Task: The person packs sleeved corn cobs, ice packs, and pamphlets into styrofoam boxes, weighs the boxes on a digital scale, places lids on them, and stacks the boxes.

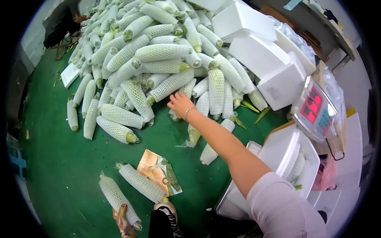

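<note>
— "Two netted ears [117, 194] lie nearest on the green floor [59, 158]. How do they look?"

— "Like corn: long, pale, each in white foam mesh, with a greenish end showing. A brown mottled shape [126, 224] touches the left one; I can't tell whether it is the left hand, or what its grip is."

— "And the printed card [160, 168] by the right one?"

— "Tan and green, with a small round mark; its lettering is too small to read."

— "Where is the right hand [181, 105]?"

— "Farther off, at the near edge of the pile [164, 51], fingers bent beside a sleeved ear [172, 85]. Whether they close on it, I can't tell."

— "And the pile itself?"

— "More ears in the same mesh, heaped every which way, pale green ends poking out."

— "Any writing on the right?"

— "Red digits [312, 104] glow on the scale [315, 109], too blurred to read, beside a teal keypad [326, 119]. Left of it, white foam boxes [260, 55] lean together; faint marks on the nearest can't be made out."
</note>
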`<state>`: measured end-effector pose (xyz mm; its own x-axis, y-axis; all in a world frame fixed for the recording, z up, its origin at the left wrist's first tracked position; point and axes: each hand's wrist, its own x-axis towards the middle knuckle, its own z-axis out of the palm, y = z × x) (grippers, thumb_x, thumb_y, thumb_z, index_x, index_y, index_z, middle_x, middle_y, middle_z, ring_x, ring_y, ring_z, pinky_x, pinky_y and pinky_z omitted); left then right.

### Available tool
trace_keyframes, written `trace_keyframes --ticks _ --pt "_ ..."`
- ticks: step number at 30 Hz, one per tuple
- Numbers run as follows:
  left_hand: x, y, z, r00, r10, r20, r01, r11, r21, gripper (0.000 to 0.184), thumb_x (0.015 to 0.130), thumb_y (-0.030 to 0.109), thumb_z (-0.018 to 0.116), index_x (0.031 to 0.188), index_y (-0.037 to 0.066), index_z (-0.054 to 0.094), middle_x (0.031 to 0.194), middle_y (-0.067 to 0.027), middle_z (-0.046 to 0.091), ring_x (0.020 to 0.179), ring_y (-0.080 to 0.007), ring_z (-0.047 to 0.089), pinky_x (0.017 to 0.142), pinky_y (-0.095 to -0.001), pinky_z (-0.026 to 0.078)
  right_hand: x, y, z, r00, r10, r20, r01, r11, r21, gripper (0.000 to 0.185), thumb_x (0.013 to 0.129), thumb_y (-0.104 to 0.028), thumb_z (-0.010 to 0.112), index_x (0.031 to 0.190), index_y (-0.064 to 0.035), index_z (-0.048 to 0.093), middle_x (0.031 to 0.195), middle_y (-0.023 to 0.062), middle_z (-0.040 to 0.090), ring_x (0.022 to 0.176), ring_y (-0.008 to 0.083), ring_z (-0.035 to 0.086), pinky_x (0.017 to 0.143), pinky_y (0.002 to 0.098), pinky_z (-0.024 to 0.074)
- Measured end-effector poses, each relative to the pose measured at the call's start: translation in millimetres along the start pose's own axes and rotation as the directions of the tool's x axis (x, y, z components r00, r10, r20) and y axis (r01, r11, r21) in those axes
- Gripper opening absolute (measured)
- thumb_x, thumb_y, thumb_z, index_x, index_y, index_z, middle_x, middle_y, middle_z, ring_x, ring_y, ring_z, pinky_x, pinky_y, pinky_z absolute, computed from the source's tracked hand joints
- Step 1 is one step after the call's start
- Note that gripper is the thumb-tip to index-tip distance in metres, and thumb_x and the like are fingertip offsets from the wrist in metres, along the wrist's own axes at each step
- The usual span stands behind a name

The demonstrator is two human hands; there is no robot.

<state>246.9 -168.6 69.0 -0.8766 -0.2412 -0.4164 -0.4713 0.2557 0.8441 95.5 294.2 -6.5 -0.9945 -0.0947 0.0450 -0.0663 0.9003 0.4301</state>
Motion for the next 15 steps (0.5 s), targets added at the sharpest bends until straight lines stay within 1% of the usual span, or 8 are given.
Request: trace_keyframes --ticks 2,4,5,7,8,9,12,15 --pt "-9.4 7.8 1.5 0.993 -0.119 0.019 0.121 0.982 -0.148 0.059 0.076 0.030 0.066 0.123 -0.002 0.047 0.109 -0.0115 0.048 0.094 -0.0222 0.049 0.080 -0.0336 0.043 -12.3 15.4 -7.1 0.993 -0.107 -0.056 0.112 0.989 0.098 0.031 0.078 -0.018 0.060 0.107 -0.0166 0.052 0.103 0.0076 0.056 0.103 0.0260 0.052 0.080 0.0409 0.0439" --pt "-2.8 16.7 -0.4 0.970 -0.160 0.183 0.195 0.962 -0.193 0.042 0.080 0.022 0.061 0.113 -0.002 0.055 0.097 -0.0170 0.061 0.084 -0.0313 0.059 0.075 -0.0405 0.049 -21.3 24.3 -33.3 0.985 -0.128 -0.113 0.153 0.955 0.253 0.032 0.077 -0.016 0.061 0.108 -0.0171 0.052 0.100 0.0078 0.057 0.099 0.0267 0.055 0.077 0.0403 0.0453" --pt "1.9 13.5 -1.1 0.959 -0.166 0.228 0.198 0.972 -0.125 0.054 0.080 0.025 0.060 0.122 -0.005 0.047 0.103 -0.0168 0.059 0.088 -0.0300 0.058 0.080 -0.0400 0.047 -26.3 36.4 -61.9 0.989 -0.129 -0.072 0.145 0.938 0.315 0.041 0.073 -0.019 0.066 0.111 -0.0167 0.052 0.099 0.0080 0.059 0.098 0.0268 0.056 0.075 0.0400 0.0462" --pt "3.1 -9.7 -0.1 0.923 0.325 0.207 -0.343 0.937 0.061 0.051 0.079 0.027 0.063 0.119 -0.003 0.050 0.107 -0.0137 0.053 0.091 -0.0245 0.053 0.081 -0.0354 0.044 -51.6 54.0 -102.9 0.995 0.050 -0.088 0.009 0.822 0.569 0.048 0.069 -0.023 0.069 0.113 -0.0156 0.052 0.099 0.0092 0.060 0.096 0.0280 0.057 0.075 0.0408 0.0465" --pt "3.8 -14.5 4.3 0.915 0.365 0.172 -0.376 0.926 0.036 0.046 0.079 0.027 0.063 0.114 -0.002 0.053 0.106 -0.0130 0.052 0.091 -0.0223 0.052 0.080 -0.0335 0.044 -59.6 60.1 -124.7 0.985 0.147 -0.095 -0.044 0.734 0.678 0.052 0.067 -0.025 0.071 0.114 -0.0150 0.052 0.099 0.0098 0.060 0.095 0.0286 0.058 0.075 0.0412 0.0467" --pt "-1.6 -6.6 13.1 0.904 0.405 0.138 -0.411 0.912 0.015 0.042 0.080 0.026 0.063 0.110 -0.001 0.055 0.106 -0.0123 0.052 0.090 -0.0201 0.051 0.079 -0.0317 0.043 -77.6 63.9 -152.2 0.944 0.322 -0.068 -0.151 0.607 0.780 0.058 0.064 -0.024 0.075 0.115 -0.0105 0.051 0.098 0.0091 0.062 0.093 0.0247 0.059 0.078 0.0377 0.0477" --pt "-6.2 13.9 31.6 0.938 0.230 0.260 -0.194 0.968 -0.159 0.044 0.076 0.025 0.064 0.110 -0.002 0.055 0.103 -0.0131 0.055 0.089 -0.0214 0.052 0.079 -0.0324 0.043 -135.4 68.5 -197.7 0.876 0.479 0.058 -0.030 -0.066 0.997 0.056 0.066 -0.018 0.076 0.114 -0.0060 0.051 0.099 0.0087 0.062 0.092 0.0186 0.060 0.080 0.0333 0.0480" --pt "14.8 1.0 42.1 0.891 0.065 0.450 0.014 0.985 -0.170 0.052 0.071 0.021 0.066 0.114 -0.002 0.052 0.102 -0.0132 0.056 0.089 -0.0236 0.053 0.079 -0.0351 0.044 -156.6 52.4 -192.9 0.716 0.645 0.269 -0.021 -0.365 0.931 0.054 0.066 -0.015 0.077 0.111 -0.0023 0.051 0.098 0.0086 0.061 0.087 0.0170 0.060 0.079 0.0297 0.0479"
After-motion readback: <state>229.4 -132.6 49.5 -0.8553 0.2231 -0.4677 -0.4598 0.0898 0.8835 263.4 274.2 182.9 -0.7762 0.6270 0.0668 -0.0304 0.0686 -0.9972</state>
